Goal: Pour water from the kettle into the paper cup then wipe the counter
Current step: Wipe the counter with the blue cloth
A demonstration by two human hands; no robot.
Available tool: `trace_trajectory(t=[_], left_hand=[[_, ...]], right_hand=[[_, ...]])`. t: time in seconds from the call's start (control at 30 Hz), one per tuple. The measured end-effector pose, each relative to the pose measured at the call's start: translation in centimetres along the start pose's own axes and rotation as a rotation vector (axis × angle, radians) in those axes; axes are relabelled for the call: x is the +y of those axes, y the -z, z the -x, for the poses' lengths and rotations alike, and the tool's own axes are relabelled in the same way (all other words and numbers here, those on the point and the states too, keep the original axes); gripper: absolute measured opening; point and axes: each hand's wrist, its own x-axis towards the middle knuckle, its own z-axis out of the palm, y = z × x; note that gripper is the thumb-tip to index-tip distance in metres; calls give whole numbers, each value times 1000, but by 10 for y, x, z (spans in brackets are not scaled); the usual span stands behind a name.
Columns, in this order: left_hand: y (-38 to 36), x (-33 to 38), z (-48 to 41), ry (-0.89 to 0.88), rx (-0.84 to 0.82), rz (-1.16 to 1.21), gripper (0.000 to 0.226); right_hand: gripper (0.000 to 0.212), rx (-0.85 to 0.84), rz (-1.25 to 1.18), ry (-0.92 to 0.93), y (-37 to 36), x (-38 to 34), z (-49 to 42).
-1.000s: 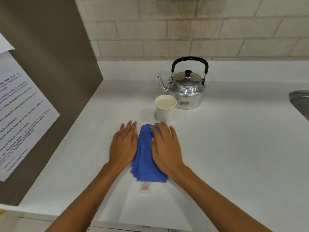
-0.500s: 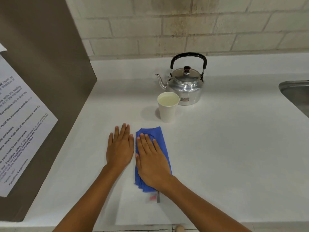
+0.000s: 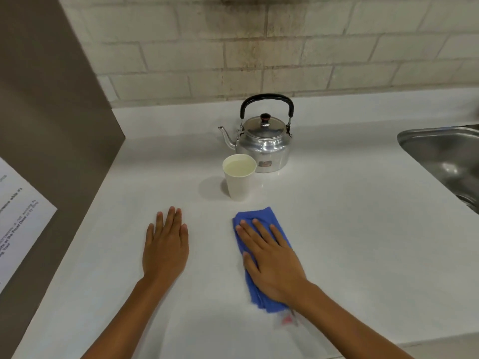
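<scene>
Bright even light, soft shadow left of paper cup (image 3: 239,177), edges bowed, lower right blurred

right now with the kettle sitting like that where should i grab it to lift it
Grip the black handle arched upright over the kettle, coming down from above at the top of the arch. The spout points left over the cup, so close the hand from the right or front to stay clear of both.

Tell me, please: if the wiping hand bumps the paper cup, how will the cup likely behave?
The paper cup is tall with a narrow base, so it may tip rather than slide. It looks nearly full, which probably steadies it, but liquid could spill over the rim. Its thin walls would likely dent if squeezed.
</scene>
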Motion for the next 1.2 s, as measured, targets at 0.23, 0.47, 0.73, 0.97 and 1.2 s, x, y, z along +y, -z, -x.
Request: trace_trajectory(t=[0.23, 0.47, 0.73, 0.97, 1.2], left_hand=[[-2, 5, 0, 8, 22, -1, 50], [-3, 2, 0, 19, 38, 15, 50], [-4, 4, 0, 28, 41, -2, 50], [-5, 5, 0, 37, 48, 11, 50], [-7, 3, 0, 23, 67, -5, 50]], right_hand=[[58, 43, 66, -315, 27, 66, -55], [56, 27, 53, -114, 24, 95, -47], [54, -93, 51, 12, 27, 96, -78], [53, -115, 56, 13, 45, 127, -85], [54, -86, 17, 131, 35, 123, -63]])
